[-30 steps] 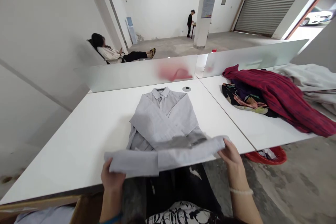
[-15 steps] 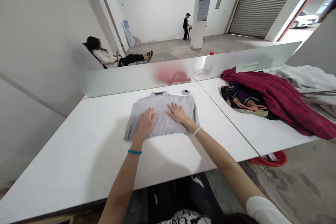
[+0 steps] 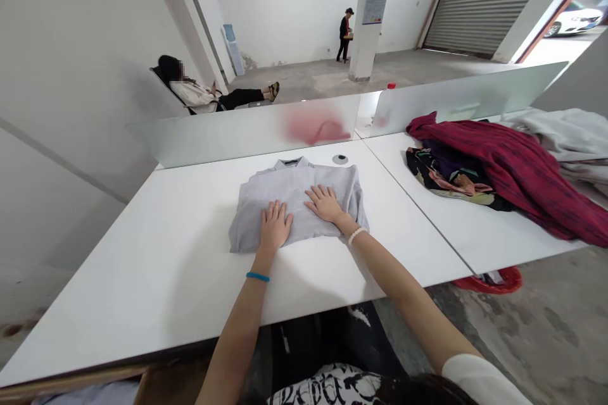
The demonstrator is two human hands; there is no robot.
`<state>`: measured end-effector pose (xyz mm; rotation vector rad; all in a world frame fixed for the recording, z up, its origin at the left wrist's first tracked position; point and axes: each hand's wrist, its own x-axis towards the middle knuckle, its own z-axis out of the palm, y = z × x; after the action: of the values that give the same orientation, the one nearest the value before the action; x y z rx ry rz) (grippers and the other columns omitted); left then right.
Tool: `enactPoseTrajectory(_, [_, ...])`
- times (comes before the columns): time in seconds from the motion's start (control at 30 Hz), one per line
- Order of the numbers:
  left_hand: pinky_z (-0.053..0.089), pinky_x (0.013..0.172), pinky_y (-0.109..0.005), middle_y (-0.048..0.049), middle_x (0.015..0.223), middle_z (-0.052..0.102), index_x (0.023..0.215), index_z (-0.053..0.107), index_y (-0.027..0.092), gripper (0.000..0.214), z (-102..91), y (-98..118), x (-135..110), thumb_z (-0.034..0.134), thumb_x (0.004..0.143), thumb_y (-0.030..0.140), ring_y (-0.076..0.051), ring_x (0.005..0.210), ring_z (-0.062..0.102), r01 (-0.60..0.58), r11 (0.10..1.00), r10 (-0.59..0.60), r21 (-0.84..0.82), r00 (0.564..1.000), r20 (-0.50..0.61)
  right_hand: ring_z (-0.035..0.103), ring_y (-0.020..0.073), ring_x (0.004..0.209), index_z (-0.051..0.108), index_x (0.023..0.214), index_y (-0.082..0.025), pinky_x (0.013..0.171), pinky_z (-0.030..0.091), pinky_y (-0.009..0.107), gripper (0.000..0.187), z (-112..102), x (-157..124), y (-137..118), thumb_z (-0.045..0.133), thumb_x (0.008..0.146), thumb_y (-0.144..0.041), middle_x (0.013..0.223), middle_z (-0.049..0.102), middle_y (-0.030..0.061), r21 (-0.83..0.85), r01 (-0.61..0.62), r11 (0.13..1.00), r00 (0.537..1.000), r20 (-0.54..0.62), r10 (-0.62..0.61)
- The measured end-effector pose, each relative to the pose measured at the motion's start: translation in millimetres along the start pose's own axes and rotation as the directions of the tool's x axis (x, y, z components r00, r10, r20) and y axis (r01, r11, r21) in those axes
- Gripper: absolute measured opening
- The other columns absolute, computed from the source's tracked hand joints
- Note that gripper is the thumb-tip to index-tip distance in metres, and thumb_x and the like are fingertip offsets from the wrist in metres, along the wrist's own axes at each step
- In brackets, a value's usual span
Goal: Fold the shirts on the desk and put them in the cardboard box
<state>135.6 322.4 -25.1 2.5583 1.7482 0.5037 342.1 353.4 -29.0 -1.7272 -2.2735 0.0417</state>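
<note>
A light grey shirt (image 3: 294,190) lies folded into a rectangle on the white table (image 3: 142,266), collar toward the far side. My left hand (image 3: 274,228) rests flat on its near edge, fingers stretched out. My right hand (image 3: 325,202) lies flat on the middle of the shirt, fingers spread. A blue band is on my left wrist and a white bead bracelet on my right. Neither hand grips anything.
A pile of clothes with a dark red garment (image 3: 513,168) on top covers the adjoining table at right. Frosted dividers (image 3: 237,133) run along the far edge. A red basket (image 3: 498,280) sits on the floor. One person reclines in a chair (image 3: 199,92); another stands (image 3: 344,35) far back.
A second ago both hands held the shirt's lower hem lifted at the near edge. They folded it up over the body. Both palms now lie flat on the folded shirt.
</note>
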Motion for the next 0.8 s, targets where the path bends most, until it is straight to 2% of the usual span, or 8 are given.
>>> enactPoseTrajectory(0.2, [0.017, 0.112, -0.056, -0.0165, 0.146, 0.039, 0.137, 0.044, 0.011, 0.051, -14.4, 20.2, -39.0, 0.030, 0.096, 0.037, -0.033, 0.140, 0.024, 0.005, 0.999, -0.004, 0.037, 1.000, -0.012, 0.023, 0.0346, 0.139, 0.038, 0.143, -0.015, 0.110, 0.016, 0.055, 0.058, -11.4, -35.8, -8.3, 0.029, 0.097, -0.049, 0.149, 0.033, 0.0135, -0.021, 0.064, 0.998, 0.997, 0.032, -0.063])
enactPoseTrajectory(0.33, [0.026, 0.110, -0.055, -0.0156, 0.145, 0.040, 0.136, 0.046, 0.011, 0.049, -23.1, 42.1, -101.6, 0.032, 0.095, 0.034, -0.034, 0.137, 0.030, -0.034, 0.998, 0.034, 0.051, 0.999, 0.009, 0.021, 0.0346, 0.140, 0.037, 0.144, -0.015, 0.110, 0.019, 0.055, 0.061, -20.8, -93.0, -14.4, 0.030, 0.096, -0.052, 0.150, 0.033, 0.0144, -0.009, 0.137, 0.991, 0.990, 0.034, -0.136])
enactPoseTrajectory(0.47, [0.032, 0.107, -0.055, -0.0122, 0.148, 0.036, 0.141, 0.039, 0.015, 0.050, -20.6, 57.4, -174.6, 0.035, 0.094, 0.033, -0.032, 0.138, 0.029, -0.111, 0.994, 0.111, 0.024, 0.994, 0.010, 0.018, 0.0350, 0.141, 0.034, 0.145, -0.016, 0.110, 0.019, 0.057, 0.062, -26.7, -161.9, -28.2, 0.032, 0.096, -0.053, 0.151, 0.029, 0.0138, 0.029, 0.148, 0.989, 0.989, -0.002, -0.148])
enactPoseTrajectory(0.53, [0.033, 0.107, -0.054, -0.0119, 0.148, 0.037, 0.142, 0.037, 0.016, 0.051, -24.1, 58.5, -196.1, 0.037, 0.094, 0.033, -0.031, 0.138, 0.031, -0.137, 0.990, 0.138, -0.023, 0.990, 0.026, 0.018, 0.0341, 0.141, 0.032, 0.147, -0.019, 0.111, 0.021, 0.056, 0.061, -32.3, -187.6, -34.5, 0.035, 0.095, -0.052, 0.152, 0.029, 0.0117, 0.074, 0.135, 0.988, 0.991, -0.006, -0.135])
enactPoseTrajectory(0.63, [0.040, 0.103, -0.048, -0.0102, 0.138, 0.052, 0.134, 0.050, 0.019, 0.045, -45.6, 47.4, -196.6, 0.038, 0.094, 0.036, -0.028, 0.129, 0.045, -0.098, 0.979, 0.118, -0.179, 0.988, 0.102, 0.029, 0.0293, 0.138, 0.039, 0.143, -0.022, 0.109, 0.029, 0.051, 0.051, -49.7, -208.4, -30.9, 0.037, 0.097, -0.045, 0.148, 0.037, 0.0089, 0.204, 0.099, 0.974, 0.995, -0.028, -0.095])
enactPoseTrajectory(0.7, [0.047, 0.096, -0.040, -0.0074, 0.124, 0.064, 0.121, 0.060, 0.021, 0.041, -66.2, 29.8, -177.5, 0.034, 0.094, 0.038, -0.023, 0.115, 0.058, 0.033, 0.959, 0.010, -0.283, 0.989, 0.147, 0.043, 0.0259, 0.129, 0.047, 0.136, -0.023, 0.104, 0.038, 0.045, 0.044, -65.2, -212.5, -14.9, 0.036, 0.097, -0.041, 0.139, 0.049, 0.0091, 0.298, 0.026, 0.954, 0.994, -0.109, 0.008])
enactPoseTrajectory(0.77, [0.050, 0.091, -0.035, -0.0060, 0.118, 0.066, 0.115, 0.062, 0.022, 0.041, -83.0, 5.6, -148.5, 0.032, 0.094, 0.041, -0.021, 0.107, 0.062, 0.180, 0.939, -0.144, -0.294, 0.979, 0.142, 0.052, 0.0261, 0.119, 0.053, 0.129, -0.019, 0.099, 0.042, 0.043, 0.043, -78.7, -212.3, 9.9, 0.036, 0.096, -0.040, 0.128, 0.058, 0.0121, 0.326, -0.096, 0.941, 0.950, -0.253, 0.184])
enactPoseTrajectory(0.8, [0.049, 0.092, -0.035, -0.0066, 0.117, 0.066, 0.115, 0.061, 0.022, 0.042, -87.8, -7.7, -132.1, 0.033, 0.093, 0.043, -0.022, 0.107, 0.061, 0.231, 0.943, -0.208, -0.242, 0.971, 0.117, 0.053, 0.0278, 0.115, 0.055, 0.126, -0.016, 0.096, 0.042, 0.044, 0.044, -83.5, -211.4, 23.7, 0.036, 0.096, -0.041, 0.123, 0.060, 0.0146, 0.304, -0.186, 0.934, 0.901, -0.326, 0.285])
